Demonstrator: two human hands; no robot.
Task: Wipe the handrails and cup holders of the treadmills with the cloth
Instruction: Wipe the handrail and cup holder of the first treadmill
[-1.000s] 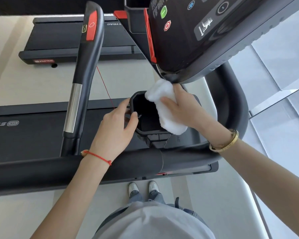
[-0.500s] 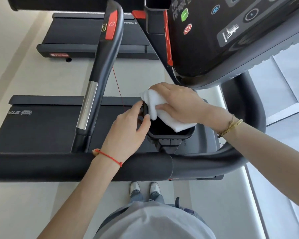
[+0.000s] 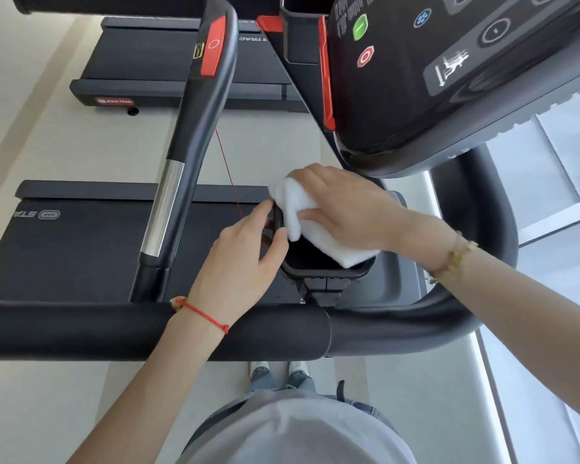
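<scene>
A black cup holder (image 3: 325, 271) hangs in front of the thick black handrail (image 3: 148, 329) that runs across the view. My right hand (image 3: 345, 209) presses a folded white cloth (image 3: 315, 229) over the holder's far and right rim, covering much of its opening. On the holder's left rim my left hand (image 3: 245, 259) grips with thumb and fingers. An upright handle (image 3: 195, 135) with a silver band and a red pad rises on the left.
The console (image 3: 449, 72) with green and red buttons overhangs at the upper right, close above my right hand. A thin red cord (image 3: 228, 172) hangs beside the handle. Treadmill belts (image 3: 81, 249) lie below and behind. My shoes (image 3: 278, 370) stand on the pale floor.
My right hand has slid the cloth from the holder's right side up across its far rim toward the left. The left hand stays gripping the left rim.
</scene>
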